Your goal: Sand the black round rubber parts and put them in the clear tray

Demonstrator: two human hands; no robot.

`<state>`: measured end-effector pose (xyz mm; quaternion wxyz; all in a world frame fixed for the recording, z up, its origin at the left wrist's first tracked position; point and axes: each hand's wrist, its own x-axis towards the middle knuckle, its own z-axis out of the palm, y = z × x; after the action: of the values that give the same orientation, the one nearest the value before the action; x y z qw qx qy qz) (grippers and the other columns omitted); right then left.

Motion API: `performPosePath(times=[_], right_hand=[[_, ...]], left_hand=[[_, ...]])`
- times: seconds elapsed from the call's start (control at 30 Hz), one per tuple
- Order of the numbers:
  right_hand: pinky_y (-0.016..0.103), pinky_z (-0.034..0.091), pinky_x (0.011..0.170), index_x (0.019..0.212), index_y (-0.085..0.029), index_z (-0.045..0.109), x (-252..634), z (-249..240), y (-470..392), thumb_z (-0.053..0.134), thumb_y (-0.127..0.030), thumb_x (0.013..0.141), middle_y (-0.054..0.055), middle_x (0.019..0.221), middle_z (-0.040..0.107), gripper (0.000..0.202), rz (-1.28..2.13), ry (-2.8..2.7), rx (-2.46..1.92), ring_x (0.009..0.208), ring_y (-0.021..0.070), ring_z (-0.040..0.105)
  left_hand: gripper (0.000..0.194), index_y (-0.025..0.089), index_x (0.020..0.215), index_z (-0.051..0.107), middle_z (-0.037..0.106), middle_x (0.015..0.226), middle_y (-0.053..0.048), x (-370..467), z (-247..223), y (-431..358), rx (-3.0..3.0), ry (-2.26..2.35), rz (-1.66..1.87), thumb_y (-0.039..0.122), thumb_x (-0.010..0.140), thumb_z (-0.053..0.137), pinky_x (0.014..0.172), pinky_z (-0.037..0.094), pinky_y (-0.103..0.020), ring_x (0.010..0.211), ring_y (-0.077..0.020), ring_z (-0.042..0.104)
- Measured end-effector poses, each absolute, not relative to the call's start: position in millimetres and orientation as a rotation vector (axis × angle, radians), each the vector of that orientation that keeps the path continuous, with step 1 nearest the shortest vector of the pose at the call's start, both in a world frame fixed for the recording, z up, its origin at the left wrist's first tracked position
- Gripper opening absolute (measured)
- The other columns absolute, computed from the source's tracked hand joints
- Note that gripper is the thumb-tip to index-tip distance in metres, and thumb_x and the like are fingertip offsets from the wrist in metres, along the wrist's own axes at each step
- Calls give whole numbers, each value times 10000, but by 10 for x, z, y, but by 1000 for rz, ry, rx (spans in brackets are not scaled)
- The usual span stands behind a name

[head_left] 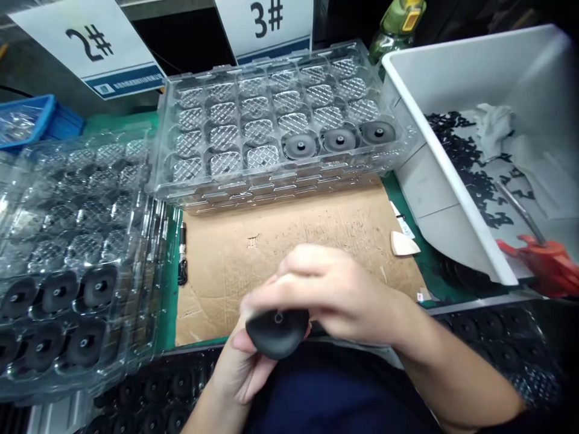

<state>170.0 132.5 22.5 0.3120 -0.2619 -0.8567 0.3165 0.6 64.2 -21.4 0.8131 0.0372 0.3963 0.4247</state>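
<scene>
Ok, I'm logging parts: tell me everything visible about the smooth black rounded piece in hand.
The smooth black rounded piece, apparently plastic, shows a small ring and a curved lower edge. That side faces the camera. The bare left hand holds it before dark blue clothing; the bare right hand hides its upper edge, contact unclear.

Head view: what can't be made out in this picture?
All in the head view:
- Black part: upper edge hidden by the right hand; its underside faces away.
- Right hand: motion-blurred; its exact grip is unclear.
- Left hand: some fingers hidden behind the black part.
- Red-handled tool: blurred, handle cut off by the right edge.
- Blue bin: cut off by the left edge.
</scene>
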Motion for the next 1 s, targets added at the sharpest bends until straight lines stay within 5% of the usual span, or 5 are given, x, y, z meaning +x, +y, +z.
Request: performPosePath(times=[0.17,0.37,0.53,0.73,1.0], right_hand=[[264,445,719,1195,-216,550,1919,-450,1336,407,-158,910,43,950,610,324,814,-1913,-1371,832,137,553],[295,452,660,1098,-185,607,1902,-1095,1048,435,-200,878,39,831,651,279,794,-1907,-1473,706,153,574],[276,453,607,1125,-195,584,1895,-1118,1044,453,-190,872,24,787,645,285,763,-1884,-1520,644,142,572],[319,482,782,1207,-187,493,1926,-1135,979,507,-171,848,79,1082,638,360,735,-1819,-1583,929,200,615],[290,505,698,1100,-224,581,1909,-1082,1131,488,-227,874,48,1019,663,245,871,-1767,-1648,867,185,638]], left_hand=[[529,296,1045,666,684,1098,-22,-59,-228,753,14,639,927,437,545,758,817,535,-280,977,-236,643],[544,284,1151,602,639,1185,-24,-29,-388,948,-8,490,893,432,637,702,898,495,-286,1083,-240,588],[520,278,1202,560,607,1232,-30,-74,-479,1069,15,411,897,402,709,667,928,474,-289,1125,-246,557],[584,272,1192,569,611,1227,-34,-143,-559,1065,-36,420,961,431,646,701,929,473,-297,1121,-261,559],[587,267,1149,600,639,1185,-40,-164,-475,962,32,521,1012,415,599,740,910,478,-302,1085,-259,585]])
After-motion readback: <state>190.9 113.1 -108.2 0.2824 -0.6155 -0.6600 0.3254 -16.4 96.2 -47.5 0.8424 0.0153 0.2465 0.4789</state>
